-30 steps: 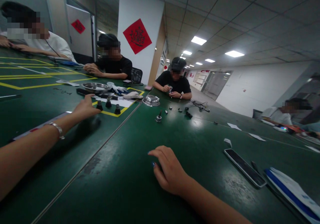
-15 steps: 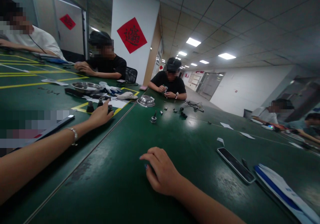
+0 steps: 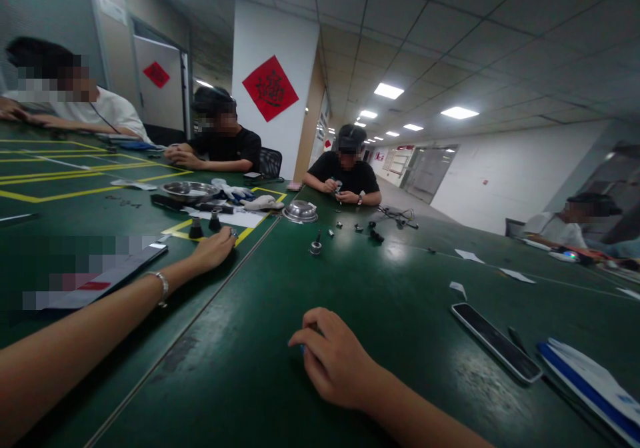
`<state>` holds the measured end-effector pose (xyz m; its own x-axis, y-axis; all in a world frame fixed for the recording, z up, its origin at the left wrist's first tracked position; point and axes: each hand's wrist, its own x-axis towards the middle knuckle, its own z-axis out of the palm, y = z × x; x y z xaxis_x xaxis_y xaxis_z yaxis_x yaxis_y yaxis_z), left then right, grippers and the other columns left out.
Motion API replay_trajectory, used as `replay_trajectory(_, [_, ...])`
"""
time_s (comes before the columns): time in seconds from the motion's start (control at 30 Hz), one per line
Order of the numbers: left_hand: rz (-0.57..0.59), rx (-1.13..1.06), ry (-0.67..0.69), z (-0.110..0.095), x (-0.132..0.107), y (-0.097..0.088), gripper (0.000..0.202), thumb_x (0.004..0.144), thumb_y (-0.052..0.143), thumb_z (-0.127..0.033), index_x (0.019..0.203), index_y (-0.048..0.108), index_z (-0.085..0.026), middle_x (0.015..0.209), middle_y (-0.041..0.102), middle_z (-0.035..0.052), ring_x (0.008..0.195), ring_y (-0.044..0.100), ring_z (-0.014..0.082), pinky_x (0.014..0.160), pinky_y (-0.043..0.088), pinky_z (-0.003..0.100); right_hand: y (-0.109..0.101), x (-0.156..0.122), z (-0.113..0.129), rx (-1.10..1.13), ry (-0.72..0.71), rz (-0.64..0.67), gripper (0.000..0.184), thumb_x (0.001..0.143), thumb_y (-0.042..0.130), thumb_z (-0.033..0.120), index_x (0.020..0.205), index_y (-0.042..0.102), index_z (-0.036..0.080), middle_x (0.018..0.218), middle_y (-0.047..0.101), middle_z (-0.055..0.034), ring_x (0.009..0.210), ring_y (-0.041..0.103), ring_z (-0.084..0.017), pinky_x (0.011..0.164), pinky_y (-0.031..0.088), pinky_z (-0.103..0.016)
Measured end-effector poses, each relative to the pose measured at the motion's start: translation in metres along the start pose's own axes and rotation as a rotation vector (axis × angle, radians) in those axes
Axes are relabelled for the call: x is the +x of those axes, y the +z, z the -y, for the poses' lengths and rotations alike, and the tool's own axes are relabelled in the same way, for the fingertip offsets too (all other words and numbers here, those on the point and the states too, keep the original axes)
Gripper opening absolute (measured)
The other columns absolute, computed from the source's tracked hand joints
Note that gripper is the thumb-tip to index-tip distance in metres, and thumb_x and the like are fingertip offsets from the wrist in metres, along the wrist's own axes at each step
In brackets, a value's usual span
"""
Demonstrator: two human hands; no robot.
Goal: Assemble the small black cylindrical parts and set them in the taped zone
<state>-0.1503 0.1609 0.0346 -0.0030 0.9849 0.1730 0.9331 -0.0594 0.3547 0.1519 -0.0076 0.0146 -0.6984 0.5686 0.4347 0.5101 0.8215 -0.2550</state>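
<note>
My left hand (image 3: 213, 251) reaches out over the green table (image 3: 390, 288), a silver bracelet on its wrist. Its fingers curl around a small black cylindrical part (image 3: 233, 233) with a silver top, on the yellow tape line. Two more black parts (image 3: 196, 229) stand just beyond it, beside a white sheet (image 3: 235, 219). My right hand (image 3: 330, 361) rests near the front of the table, knuckles up, fingers curled under, nothing visible in it.
A phone (image 3: 495, 341) and blue-and-white papers (image 3: 590, 381) lie to the right. A metal dome (image 3: 300, 211), a small metal piece (image 3: 315, 247), loose black bits (image 3: 375, 235), a metal tray (image 3: 187, 189) and white gloves (image 3: 263, 203) sit mid-table. Several people sit around the far edges.
My left hand has moved right, from the leftmost black part to the rightmost one, and closed on it. My right hand's fingers have curled in further.
</note>
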Motion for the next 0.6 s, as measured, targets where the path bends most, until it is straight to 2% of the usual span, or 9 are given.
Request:
replay_trajectory(0.13, [0.013,0.024,0.007,-0.0030,-0.0053,-0.0032,0.025,0.094,0.018,-0.030,0.084,0.037,-0.018,0.083,0.058,0.0057,0.078,0.059,0.0217,0.067,0.039,0.027,0.0003,-0.0011,-0.0001,0.000,-0.006,0.004,0.032,0.078,0.046,0.007,0.105,0.056,0.018,0.102,0.048,-0.0084,0.091,0.048,-0.019,0.077,0.042,-0.031])
replay_trajectory(0.33, [0.007,0.031,0.005,-0.0022,-0.0052,-0.0003,0.020,0.095,0.019,-0.030,0.096,0.035,-0.019,0.086,0.061,0.0053,0.078,0.061,0.0204,0.070,0.040,0.027,0.0019,-0.0022,-0.0014,0.011,-0.021,0.008,0.032,0.077,0.046,0.006,0.104,0.056,0.018,0.102,0.047,-0.0080,0.090,0.048,-0.019,0.076,0.042,-0.030])
replay_trajectory(0.43, [-0.036,0.064,0.018,-0.0018,-0.0057,0.0028,0.026,0.095,0.022,-0.034,0.105,0.033,-0.014,0.098,0.060,0.0120,0.090,0.060,0.0261,0.076,0.041,0.032,0.0033,-0.0024,-0.0017,0.011,-0.025,0.006,0.032,0.076,0.046,0.006,0.104,0.057,0.018,0.103,0.047,-0.0081,0.091,0.048,-0.019,0.077,0.042,-0.030])
replay_trajectory(0.53, [-0.089,0.100,0.037,-0.0017,-0.0077,0.0053,0.031,0.091,0.030,-0.034,0.108,0.033,-0.008,0.110,0.054,0.0214,0.109,0.050,0.0335,0.087,0.038,0.039,0.0034,-0.0023,-0.0014,0.008,-0.030,0.011,0.033,0.075,0.046,0.005,0.104,0.057,0.018,0.102,0.047,-0.0080,0.090,0.048,-0.019,0.077,0.042,-0.030])
replay_trajectory(0.6, [-0.105,0.108,0.056,-0.0012,-0.0094,0.0062,0.031,0.089,0.034,-0.032,0.109,0.033,-0.007,0.116,0.051,0.0224,0.113,0.046,0.0350,0.092,0.035,0.041,0.0027,-0.0021,-0.0009,0.006,-0.027,0.019,0.033,0.076,0.046,0.005,0.104,0.057,0.018,0.101,0.047,-0.0078,0.090,0.048,-0.019,0.077,0.043,-0.030])
